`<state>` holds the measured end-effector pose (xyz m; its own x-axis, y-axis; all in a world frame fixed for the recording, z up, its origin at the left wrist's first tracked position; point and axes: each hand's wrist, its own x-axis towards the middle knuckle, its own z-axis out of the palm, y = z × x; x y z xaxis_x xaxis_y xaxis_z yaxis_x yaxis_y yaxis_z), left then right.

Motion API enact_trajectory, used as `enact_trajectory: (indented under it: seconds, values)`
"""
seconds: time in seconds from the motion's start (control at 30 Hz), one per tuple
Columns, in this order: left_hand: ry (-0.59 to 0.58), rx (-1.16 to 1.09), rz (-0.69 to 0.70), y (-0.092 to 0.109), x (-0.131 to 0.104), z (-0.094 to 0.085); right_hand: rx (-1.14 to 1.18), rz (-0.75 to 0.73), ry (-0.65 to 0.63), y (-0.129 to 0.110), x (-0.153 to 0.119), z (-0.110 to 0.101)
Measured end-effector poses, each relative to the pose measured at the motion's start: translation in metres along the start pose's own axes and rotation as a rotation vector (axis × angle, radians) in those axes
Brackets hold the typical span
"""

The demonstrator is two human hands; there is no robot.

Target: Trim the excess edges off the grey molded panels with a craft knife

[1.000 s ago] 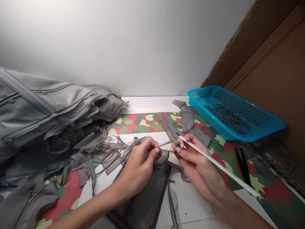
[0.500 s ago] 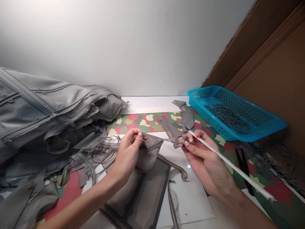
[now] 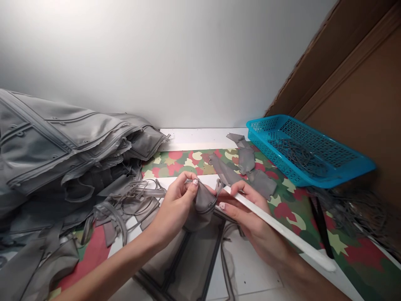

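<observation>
Between my hands hangs a small grey sheet piece with a raised dark edge. My left hand pinches its upper left side between thumb and fingers. At the piece's right side, my right hand is closed round a long white stick-like tool, whose front end points up-left toward the piece and whose rear lies over the wrist. A thin grey strip loops near the tool's front end. Beneath my hands a grey panel with dark raised borders lies on white sheets.
A large heap of grey moulded sheets fills the left, with loose strips beside it. Grey scraps lie behind my right hand. A blue basket holds thin strips. Black tweezers-like tool rests at right, near a strip pile.
My right hand has moved left and down, closer to my left hand, and the white tool's tip has shifted with it. The held piece is now bunched. Another grey scrap shows behind my right hand.
</observation>
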<state>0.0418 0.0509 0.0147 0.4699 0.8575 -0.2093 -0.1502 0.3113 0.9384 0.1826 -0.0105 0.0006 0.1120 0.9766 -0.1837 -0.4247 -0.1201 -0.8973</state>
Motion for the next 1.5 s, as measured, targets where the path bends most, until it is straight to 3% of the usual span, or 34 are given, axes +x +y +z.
enact_trajectory:
  seconds: [0.2, 0.4, 0.7, 0.83, 1.03, 1.2, 1.4, 1.5]
  values:
    - [-0.037, 0.117, 0.009, 0.003, 0.001, -0.004, -0.088, -0.070, 0.043, 0.002, 0.002, 0.001]
    - [-0.244, 0.573, 0.051, 0.017, 0.000, -0.009, -0.146, -0.134, 0.051, 0.002, 0.003, 0.001]
    - [-0.316, 0.925, 0.134, 0.011, 0.000, -0.009, -0.277, -0.235, -0.032, 0.007, 0.001, -0.001]
    - [-0.345, 0.907, 0.151, 0.012, 0.001, -0.011, -0.310, -0.259, -0.045, 0.006, -0.001, 0.000]
    - [-0.368, 0.721, 0.048, 0.013, 0.001, -0.011, -0.285, -0.276, -0.028, 0.005, -0.002, 0.001]
    - [-0.351, 0.624, 0.014, 0.013, 0.001, -0.008, -0.160, -0.303, -0.027, 0.007, -0.002, 0.001]
    - [-0.330, 0.606, -0.046, 0.011, 0.002, -0.009, -0.030, -0.198, -0.201, -0.004, -0.006, -0.006]
    - [-0.326, 0.599, -0.056, 0.011, 0.003, -0.010, -0.054, -0.174, -0.209, -0.009, -0.006, -0.008]
